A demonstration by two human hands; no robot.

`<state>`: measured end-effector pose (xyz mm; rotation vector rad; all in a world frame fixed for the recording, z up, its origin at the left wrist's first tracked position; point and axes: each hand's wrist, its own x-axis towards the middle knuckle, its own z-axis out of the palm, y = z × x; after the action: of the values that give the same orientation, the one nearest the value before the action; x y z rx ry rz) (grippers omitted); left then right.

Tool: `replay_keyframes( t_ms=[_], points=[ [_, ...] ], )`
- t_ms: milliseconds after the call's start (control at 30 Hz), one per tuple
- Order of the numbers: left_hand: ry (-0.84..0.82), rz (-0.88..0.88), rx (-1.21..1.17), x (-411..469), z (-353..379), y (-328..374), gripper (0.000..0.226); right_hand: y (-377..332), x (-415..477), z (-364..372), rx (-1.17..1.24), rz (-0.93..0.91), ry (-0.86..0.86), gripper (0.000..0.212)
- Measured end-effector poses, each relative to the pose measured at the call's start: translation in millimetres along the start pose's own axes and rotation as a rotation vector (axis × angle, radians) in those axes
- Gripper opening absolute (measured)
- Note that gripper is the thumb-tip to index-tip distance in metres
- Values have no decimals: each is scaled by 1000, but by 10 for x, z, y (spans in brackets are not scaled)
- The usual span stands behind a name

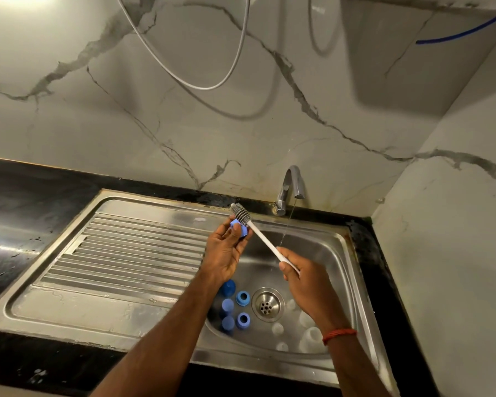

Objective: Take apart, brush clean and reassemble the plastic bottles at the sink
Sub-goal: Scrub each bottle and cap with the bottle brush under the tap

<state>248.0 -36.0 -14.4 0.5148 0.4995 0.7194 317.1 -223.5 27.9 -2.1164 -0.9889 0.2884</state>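
While left hand (226,253) fingers pinch a blue cap (236,224), right hand (301,285) fingers grip the brush (262,236), bristles pointing up-left.

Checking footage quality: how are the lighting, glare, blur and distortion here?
Head view: dim, warm light; glare on the counter at far left; the hose throws a soft shadow on the wall; wide angle skews the sink; clear bottles look blurry.

Caps (243,298) lie in the sink basin (337,253), left of the drain (267,305).
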Motion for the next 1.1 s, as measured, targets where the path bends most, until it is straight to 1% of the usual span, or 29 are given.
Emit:
replay_keyframes(
  t_ms=[100, 167, 200, 267, 333, 433, 533, 600, 767, 833, 967, 1033, 1100],
  points=[
    [62, 33, -27, 66, -33, 70, 46, 54, -46, -7, -53, -82, -66, 40],
    [79, 19, -28, 60, -44, 96, 52, 138, -100, -45, -24, -95, -89, 40],
    [65, -4, -35, 40, -41, 80, 51, 165, -113, -69, -12, -82, -86, 40],
    [9, -61, -61, -20, -2, 12, 41, 166, -85, -94, -21, -66, -58, 39],
    [-39, -94, -70, -58, 58, -59, 31, 125, -4, -73, -69, -91, -25, 39],
    [-75, -93, -37, -53, 123, -30, 31, 60, 68, -16, -71, -122, -18, 42],
    [-30, -78, -55, -26, 104, 94, 29, 165, -30, -30, -42, -144, -67, 43],
    [-14, -76, -45, -45, 75, 98, 31, 267, -122, -82, -35, -118, -89, 42],
    [-86, -61, 105, -113, 136, -21, 37, 150, -18, -26, -138, -155, -30, 41],
    [-48, -41, 115, -95, 190, 19, 38, 87, 32, 10, -100, -143, -7, 41],
    [95, -50, 45, -28, 90, 100, 48, 185, -131, 1, -75, -150, -49, 41],
    [121, -80, 8, -58, 79, 65, 52, 235, -172, -32, -86, -141, -52, 40],
    [106, -104, -2, -107, 150, 23, 54, 207, -107, -20, -124, -133, -14, 40]
  ],
)
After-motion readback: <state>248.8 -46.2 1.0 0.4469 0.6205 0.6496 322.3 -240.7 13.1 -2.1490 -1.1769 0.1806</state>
